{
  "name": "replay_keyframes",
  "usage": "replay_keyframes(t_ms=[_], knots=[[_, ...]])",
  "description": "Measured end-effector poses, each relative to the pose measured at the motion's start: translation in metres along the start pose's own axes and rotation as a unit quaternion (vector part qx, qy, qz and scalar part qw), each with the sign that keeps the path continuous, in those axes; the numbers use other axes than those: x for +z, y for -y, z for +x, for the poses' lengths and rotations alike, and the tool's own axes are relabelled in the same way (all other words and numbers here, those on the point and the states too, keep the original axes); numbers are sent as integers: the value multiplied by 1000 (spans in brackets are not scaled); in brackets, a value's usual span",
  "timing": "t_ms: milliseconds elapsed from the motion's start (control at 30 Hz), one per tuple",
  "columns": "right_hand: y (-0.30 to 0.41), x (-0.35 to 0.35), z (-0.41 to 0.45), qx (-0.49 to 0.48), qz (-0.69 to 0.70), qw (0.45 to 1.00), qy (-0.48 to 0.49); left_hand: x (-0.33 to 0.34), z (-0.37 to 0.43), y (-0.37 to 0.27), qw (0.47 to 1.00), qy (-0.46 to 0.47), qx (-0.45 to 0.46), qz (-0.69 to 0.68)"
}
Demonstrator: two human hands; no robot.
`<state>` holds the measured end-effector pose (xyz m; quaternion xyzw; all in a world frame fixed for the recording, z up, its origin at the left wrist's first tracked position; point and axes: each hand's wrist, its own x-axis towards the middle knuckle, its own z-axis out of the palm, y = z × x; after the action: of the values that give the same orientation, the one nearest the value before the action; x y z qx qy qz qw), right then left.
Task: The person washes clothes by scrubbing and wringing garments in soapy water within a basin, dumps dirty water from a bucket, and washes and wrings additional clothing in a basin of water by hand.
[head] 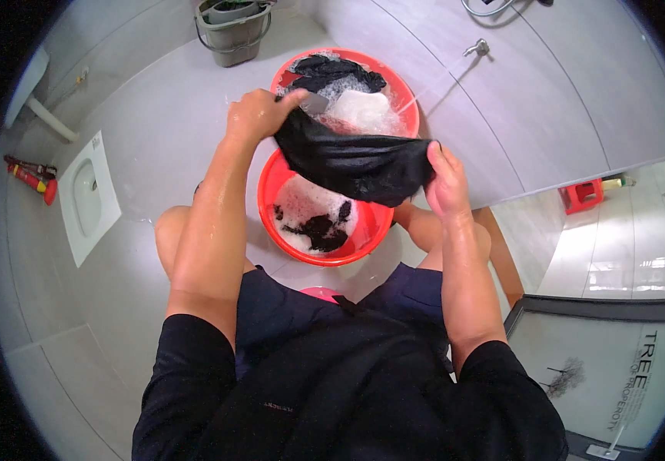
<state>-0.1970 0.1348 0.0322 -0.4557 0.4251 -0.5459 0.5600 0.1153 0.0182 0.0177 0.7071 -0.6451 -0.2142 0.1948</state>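
Between my two hands a wet black cloth (355,164), perhaps a garment, is stretched out over the gap between two red basins. My left hand (258,112) grips its upper left corner; a small grey piece, unclear in kind, shows beside the thumb. The right end is pinched in my right hand (447,178). Below the cloth, the near red basin (325,260) holds soapy water and black fabric (323,230). Water runs into the far red basin (408,92), where dark cloth (338,72) lies in suds beside a white thing (361,109) I cannot identify.
A wall tap (476,48) pours a thin stream. A grey bucket (234,37) stands at the back wall. To the left are a squat toilet (87,196) and a red plunger (50,192). At right are a framed glass door (603,369) and a red stool (583,196).
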Motion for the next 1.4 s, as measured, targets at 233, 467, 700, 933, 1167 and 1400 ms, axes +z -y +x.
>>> replay_keyframes(t_ms=[233, 467, 700, 933, 1167, 1400], knots=[[14, 32, 16, -35, -97, 987, 121, 58, -24, -22, 944, 171, 145, -242], [8, 18, 19, -64, 36, 996, 51, 56, -67, -41, 862, 340, 262, -268], [-10, 38, 20, -74, 36, 995, 56, 55, -49, -32, 906, 170, 248, -298], [-44, 46, 38, -46, -126, 991, -2, 83, -53, -32, 691, 251, -75, -673], [-160, -9, 71, 182, -238, 951, -79, 141, -42, 7, 822, 151, -195, -514], [-276, -7, 94, 151, -430, 887, -78, 265, -19, 62, 871, 46, -214, -441]])
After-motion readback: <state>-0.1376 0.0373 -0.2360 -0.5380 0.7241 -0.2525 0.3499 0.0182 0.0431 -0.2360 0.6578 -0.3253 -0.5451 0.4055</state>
